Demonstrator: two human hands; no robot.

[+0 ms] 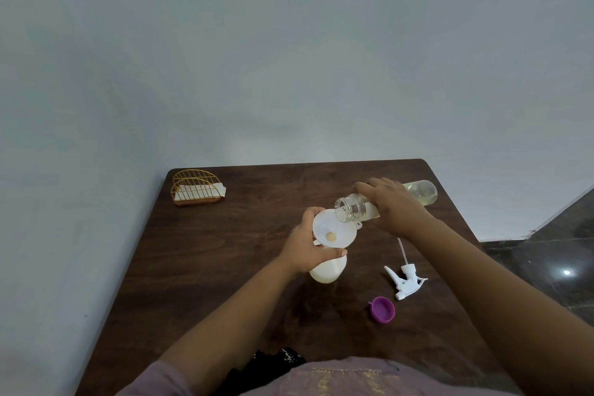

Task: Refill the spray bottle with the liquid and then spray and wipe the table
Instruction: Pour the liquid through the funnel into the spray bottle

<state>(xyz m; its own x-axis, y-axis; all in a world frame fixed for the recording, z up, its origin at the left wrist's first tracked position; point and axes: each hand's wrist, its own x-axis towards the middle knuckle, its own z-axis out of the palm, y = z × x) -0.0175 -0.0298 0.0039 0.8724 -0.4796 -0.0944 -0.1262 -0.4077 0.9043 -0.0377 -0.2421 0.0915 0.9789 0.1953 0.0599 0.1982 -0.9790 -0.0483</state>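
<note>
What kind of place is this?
Probably a plain room in a home or small eatery: a dark wooden table in a bare wall corner, a gold wire napkin holder with paper napkins, and polished dark stone flooring.

You see a table (225, 251) of dark wood grain with a dull sheen. The refill bottle (418, 193) is clear glossy plastic; the funnel (334, 231) and spray bottle (326, 272) are milky matt plastic. At 5 o'clock lie a white plastic trigger head (406, 281) and a smooth purple plastic cap (382, 309). At 10 o'clock, a golden wire napkin holder (196, 186) holds white paper.
</note>
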